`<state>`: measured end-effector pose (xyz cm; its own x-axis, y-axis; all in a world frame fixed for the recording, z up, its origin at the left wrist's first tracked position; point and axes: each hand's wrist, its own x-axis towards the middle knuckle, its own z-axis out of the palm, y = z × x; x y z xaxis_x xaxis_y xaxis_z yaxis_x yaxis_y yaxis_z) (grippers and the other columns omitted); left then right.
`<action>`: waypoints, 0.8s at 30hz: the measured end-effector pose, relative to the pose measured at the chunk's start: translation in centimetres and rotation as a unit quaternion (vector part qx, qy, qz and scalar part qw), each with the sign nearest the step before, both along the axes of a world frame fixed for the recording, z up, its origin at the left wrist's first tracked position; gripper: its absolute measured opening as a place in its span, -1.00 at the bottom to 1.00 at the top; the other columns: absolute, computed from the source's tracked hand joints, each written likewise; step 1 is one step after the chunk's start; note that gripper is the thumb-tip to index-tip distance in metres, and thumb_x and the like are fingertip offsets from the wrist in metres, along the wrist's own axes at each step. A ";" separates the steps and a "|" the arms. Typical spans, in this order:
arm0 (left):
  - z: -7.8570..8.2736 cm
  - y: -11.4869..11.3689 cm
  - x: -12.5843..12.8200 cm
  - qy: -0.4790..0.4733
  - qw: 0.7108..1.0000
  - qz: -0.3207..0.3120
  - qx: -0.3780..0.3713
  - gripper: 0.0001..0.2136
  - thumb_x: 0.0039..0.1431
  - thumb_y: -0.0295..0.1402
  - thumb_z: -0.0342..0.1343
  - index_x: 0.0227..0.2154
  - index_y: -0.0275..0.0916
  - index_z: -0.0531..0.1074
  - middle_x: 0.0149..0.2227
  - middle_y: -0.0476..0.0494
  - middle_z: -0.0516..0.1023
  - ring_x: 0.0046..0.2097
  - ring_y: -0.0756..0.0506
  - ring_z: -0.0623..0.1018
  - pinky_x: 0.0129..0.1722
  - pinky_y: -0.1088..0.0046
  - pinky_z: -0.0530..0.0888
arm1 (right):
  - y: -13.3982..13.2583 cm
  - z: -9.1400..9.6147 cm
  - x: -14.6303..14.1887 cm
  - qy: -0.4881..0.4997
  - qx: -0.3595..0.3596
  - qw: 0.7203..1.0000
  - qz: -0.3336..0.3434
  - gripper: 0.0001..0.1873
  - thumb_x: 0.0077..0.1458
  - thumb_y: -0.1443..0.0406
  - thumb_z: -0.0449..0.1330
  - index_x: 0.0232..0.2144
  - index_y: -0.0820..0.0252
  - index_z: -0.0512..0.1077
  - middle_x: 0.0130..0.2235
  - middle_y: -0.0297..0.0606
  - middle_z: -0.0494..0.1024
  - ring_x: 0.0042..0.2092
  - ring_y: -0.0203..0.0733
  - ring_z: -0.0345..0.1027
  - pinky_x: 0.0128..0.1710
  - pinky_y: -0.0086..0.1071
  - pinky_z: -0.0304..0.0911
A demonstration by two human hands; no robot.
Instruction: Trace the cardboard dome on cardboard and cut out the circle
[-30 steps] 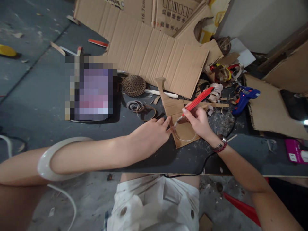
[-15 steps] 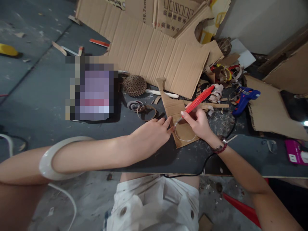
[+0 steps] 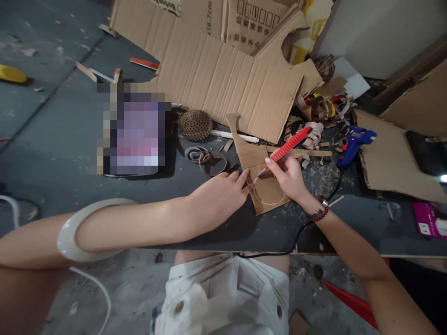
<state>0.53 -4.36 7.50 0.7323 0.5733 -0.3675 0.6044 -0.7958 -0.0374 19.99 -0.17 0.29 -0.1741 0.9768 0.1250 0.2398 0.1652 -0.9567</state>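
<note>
My right hand (image 3: 290, 177) is closed around a red craft knife (image 3: 289, 148). Its thin silvery blade points down and left onto a piece of brown cardboard (image 3: 254, 158). A pale round line (image 3: 270, 203) runs on that cardboard below the blade, partly covered by my right hand. My left hand (image 3: 218, 202) lies palm down with fingers stretched out, its fingertips pressing the cardboard's left edge close to the blade tip. Beside the left fingers sit curled cardboard strips (image 3: 213, 163).
A large corrugated cardboard sheet (image 3: 223, 79) lies behind. A blue glue gun (image 3: 356, 145) stands at right, its black cable (image 3: 300, 234) trailing to the front edge. A coiled cardboard dome (image 3: 194, 124), a blurred-out screen (image 3: 138, 132), scraps (image 3: 319, 107) and a purple box (image 3: 428, 218) surround the work.
The red craft knife and my right hand have shifted very slightly. My left hand stays in place on the cardboard.
</note>
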 end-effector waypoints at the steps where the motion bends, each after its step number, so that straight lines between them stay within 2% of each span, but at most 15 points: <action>1: -0.1 0.0 0.0 -0.001 1.000 0.000 -0.002 -0.45 0.13 -0.53 0.07 0.23 -0.41 0.23 0.27 -0.60 0.18 0.17 -0.35 0.44 -0.03 0.20 0.50 | 0.0 0.0 0.0 0.004 -0.003 1.000 -0.002 -0.76 0.12 0.13 0.21 -0.41 0.14 0.30 -0.44 -0.39 0.40 -0.40 -0.31 0.29 -0.37 -0.40 0.24; 7: -0.3 0.0 0.0 0.010 1.000 0.005 -0.006 -0.43 0.13 -0.52 0.08 0.24 -0.36 0.21 0.30 -0.54 0.16 0.19 -0.31 0.43 -0.01 0.23 0.49 | 0.1 0.2 0.0 0.018 -0.020 1.000 -0.012 -0.75 0.14 0.13 0.20 -0.41 0.15 0.28 -0.49 -0.43 0.33 -0.47 -0.36 0.21 -0.45 -0.41 0.15; 15: -0.4 0.0 -0.1 -0.003 1.000 0.007 -0.010 -0.41 0.12 -0.51 0.10 0.25 -0.39 0.21 0.29 -0.58 0.16 0.18 -0.34 0.44 0.00 0.21 0.49 | 0.2 0.0 0.1 0.037 -0.029 0.999 -0.012 -0.75 0.12 0.12 0.22 -0.39 0.13 0.29 -0.50 -0.45 0.32 -0.48 -0.36 0.20 -0.46 -0.41 0.15; 24: -0.2 0.1 0.1 0.000 1.000 0.009 -0.015 -0.43 0.15 -0.50 0.08 0.25 -0.42 0.20 0.29 -0.61 0.15 0.18 -0.37 0.43 -0.01 0.19 0.49 | -0.4 0.3 -0.1 -0.027 0.023 0.999 0.000 -0.77 0.13 0.16 0.21 -0.39 0.12 0.26 -0.45 -0.38 0.41 -0.43 -0.30 0.29 -0.42 -0.36 0.21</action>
